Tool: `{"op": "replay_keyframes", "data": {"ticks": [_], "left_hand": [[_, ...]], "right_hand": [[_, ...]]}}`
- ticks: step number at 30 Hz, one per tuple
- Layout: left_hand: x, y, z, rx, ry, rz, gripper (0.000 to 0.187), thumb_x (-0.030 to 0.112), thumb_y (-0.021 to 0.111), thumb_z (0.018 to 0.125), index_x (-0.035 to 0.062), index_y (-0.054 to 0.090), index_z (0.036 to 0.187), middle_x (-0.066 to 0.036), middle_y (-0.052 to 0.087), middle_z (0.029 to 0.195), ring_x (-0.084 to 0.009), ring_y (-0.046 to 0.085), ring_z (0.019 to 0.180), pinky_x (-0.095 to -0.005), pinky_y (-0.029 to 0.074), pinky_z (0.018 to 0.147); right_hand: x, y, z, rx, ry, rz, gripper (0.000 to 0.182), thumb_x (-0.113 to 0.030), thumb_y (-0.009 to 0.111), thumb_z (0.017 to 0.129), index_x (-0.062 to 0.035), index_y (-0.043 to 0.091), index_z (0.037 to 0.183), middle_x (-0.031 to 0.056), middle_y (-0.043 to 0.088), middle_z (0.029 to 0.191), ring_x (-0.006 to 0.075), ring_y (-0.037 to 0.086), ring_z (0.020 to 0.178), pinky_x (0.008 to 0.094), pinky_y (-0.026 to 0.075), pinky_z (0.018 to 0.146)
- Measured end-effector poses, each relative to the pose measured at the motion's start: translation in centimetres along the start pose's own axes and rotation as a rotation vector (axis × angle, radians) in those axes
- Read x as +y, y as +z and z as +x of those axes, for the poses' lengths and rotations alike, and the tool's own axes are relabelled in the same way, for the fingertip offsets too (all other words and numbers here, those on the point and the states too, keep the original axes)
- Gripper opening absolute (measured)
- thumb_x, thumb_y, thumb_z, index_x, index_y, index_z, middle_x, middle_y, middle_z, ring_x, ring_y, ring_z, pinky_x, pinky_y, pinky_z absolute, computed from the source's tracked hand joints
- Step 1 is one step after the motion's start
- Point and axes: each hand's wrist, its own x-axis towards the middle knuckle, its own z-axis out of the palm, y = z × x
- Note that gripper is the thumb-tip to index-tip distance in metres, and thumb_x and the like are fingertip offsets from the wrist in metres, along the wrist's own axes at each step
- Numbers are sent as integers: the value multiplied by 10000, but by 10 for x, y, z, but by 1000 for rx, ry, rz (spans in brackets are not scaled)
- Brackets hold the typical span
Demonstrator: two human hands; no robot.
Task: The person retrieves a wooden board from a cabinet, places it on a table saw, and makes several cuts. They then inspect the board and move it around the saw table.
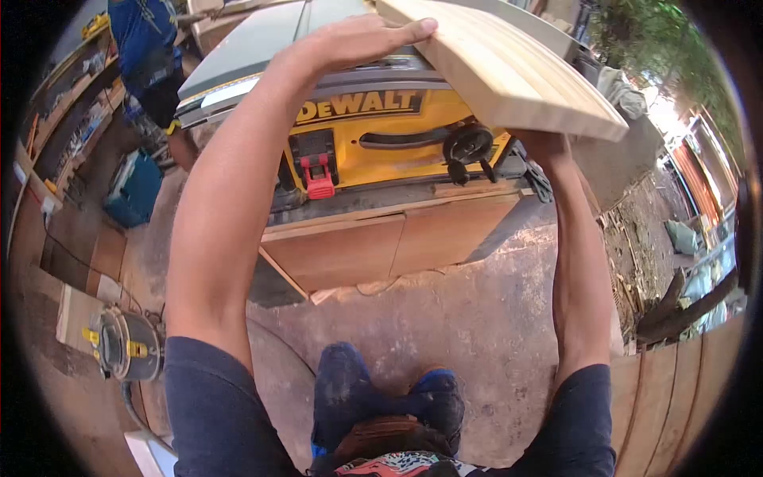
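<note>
A thick pale wooden board point(517, 67) is raised over the right side of a yellow DeWalt table saw point(381, 135), its near end tilted toward me. My left hand point(369, 40) is at the board's left edge, the thumb pressed on it and the other fingers mostly out of sight. From below, my right hand point(548, 145) holds up the near end; its fingers are hidden behind the wood. On the saw's front are a black handwheel point(467, 145) and a red switch paddle point(319, 176).
The saw rests on a wooden cabinet point(342, 250). Another person point(147, 48) in blue stands at the far left near shelves. A shop vacuum point(127, 346) and a teal case point(133, 188) are on the left floor. Planks point(675, 397) lie at lower right.
</note>
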Motion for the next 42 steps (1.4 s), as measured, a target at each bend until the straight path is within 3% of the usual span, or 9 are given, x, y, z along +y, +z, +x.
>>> {"op": "replay_keyframes", "data": {"ticks": [3, 5, 7, 9, 13, 18, 27, 36, 42], "left_hand": [[-10, 13, -1, 124, 2, 7, 1065, 878, 328, 868, -41, 613, 1325, -272, 643, 1266, -372, 594, 1216, -437, 448, 1034], [-22, 14, 16, 108, -59, 139, 990, 860, 291, 887, 37, 650, 1305, -233, 658, 1263, -368, 621, 1194, -425, 459, 1026], [-10, 2, 12, -26, -69, 116, 980, 853, 270, 897, 55, 634, 1334, -246, 627, 1316, -366, 580, 1260, -428, 445, 1056], [-12, -3, 9, -47, 22, 66, 1030, 874, 268, 876, 41, 573, 1398, -259, 558, 1403, -367, 522, 1329, -421, 416, 1107], [-20, -10, 17, -183, 34, 227, 1230, 908, 451, 774, -2, 229, 1571, -282, 285, 1589, -385, 323, 1466, -418, 273, 1217], [-5, 0, 12, -125, 66, 381, 1305, 570, 890, 566, -29, 262, 1541, -318, 401, 1508, -419, 379, 1424, -433, 308, 1204], [-25, 2, 20, -47, 64, 368, 1240, 510, 879, 549, -105, 356, 1491, -312, 494, 1441, -376, 500, 1349, -354, 382, 1144], [-30, 0, 23, -63, 92, 381, 1219, 485, 887, 561, -65, 357, 1511, -300, 551, 1388, -361, 555, 1297, -337, 400, 1117], [-24, -2, 23, -109, 99, 330, 1199, 461, 891, 569, -70, 364, 1505, -298, 575, 1359, -355, 581, 1261, -341, 412, 1098]], "right_hand": [[-14, -14, 14, -401, 491, 156, 324, -230, 730, 808, -18, 703, 1051, 160, 732, 1013, 277, 666, 1044, 441, 512, 922], [15, 10, 5, -317, 118, -160, 282, -170, 734, 783, -40, 708, 1032, 136, 737, 995, 282, 667, 1021, 414, 518, 914], [6, -1, 7, -355, 208, -61, 487, -321, 664, 808, -79, 661, 1230, 191, 662, 1249, 354, 615, 1170, 454, 494, 980], [14, 16, 0, -63, 336, 276, 504, -221, 758, 686, -55, 663, 1152, 177, 715, 1066, 341, 657, 1057, 432, 506, 950], [-9, -10, 12, -131, 345, 123, 574, -144, 713, 667, -38, 621, 1224, 191, 656, 1227, 359, 576, 1217, 424, 452, 1044], [-2, 0, 11, -197, 223, 30, 572, -245, 761, 694, -79, 651, 1231, 192, 662, 1246, 317, 575, 1243, 403, 435, 1069], [12, 19, -1, -45, 325, -9, 435, -255, 689, 722, -88, 699, 1124, 213, 695, 1118, 376, 661, 1054, 438, 541, 899], [-11, -10, 3, -88, 460, 306, 447, -200, 742, 687, -44, 703, 1104, 146, 734, 1038, 249, 691, 1012, 357, 523, 884], [-6, -8, 5, -152, 597, 444, 373, -166, 751, 726, -6, 708, 1059, 71, 698, 810, 143, 595, 588, 309, 476, 504]]}}
